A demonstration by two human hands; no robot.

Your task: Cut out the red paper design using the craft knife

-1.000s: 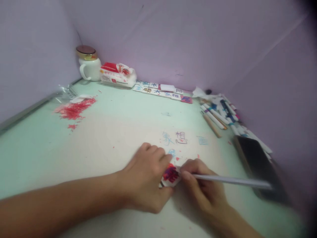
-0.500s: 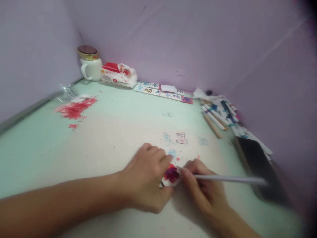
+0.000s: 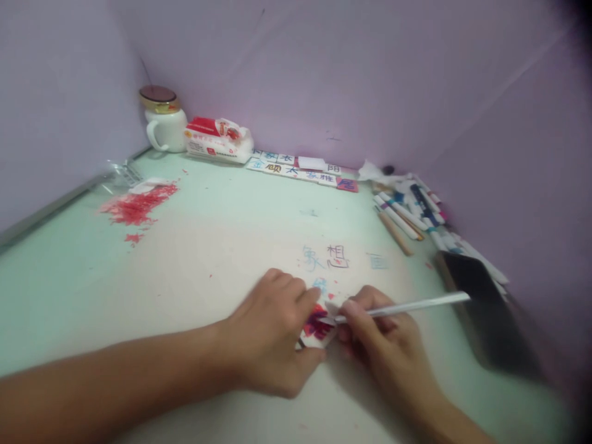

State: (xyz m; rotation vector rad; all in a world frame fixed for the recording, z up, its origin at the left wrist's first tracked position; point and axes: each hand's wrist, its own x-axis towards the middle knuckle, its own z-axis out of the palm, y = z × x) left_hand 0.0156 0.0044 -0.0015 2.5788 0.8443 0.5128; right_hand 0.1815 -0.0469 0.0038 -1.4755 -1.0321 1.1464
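Observation:
My left hand (image 3: 282, 333) rests on the table with its fingers curled round a small white block (image 3: 319, 324). Red and dark purple colour covers part of the block's upper face, and the fingers hide its left side. Between the thumb and fingers of my right hand (image 3: 383, 339) is a slim silver-white craft knife (image 3: 416, 303). Its pointed tip lies at the block's coloured face, and the handle slants up to the right. Blue and purple characters (image 3: 337, 256) are written on the table just beyond the block, among small red crumbs.
Red shavings (image 3: 139, 205) lie at the left by a clear plastic wrapper (image 3: 121, 176). Along the back wall stand a lidded white mug (image 3: 170, 129), a wipes pack (image 3: 217, 143) and rows of character tiles (image 3: 300, 172). Several markers (image 3: 398, 217) and a black phone (image 3: 481, 308) are at the right.
The knife's back end has swung upward and drawn left, and its tip now reaches onto the block's face. My right hand has turned with it. The left hand keeps its hold.

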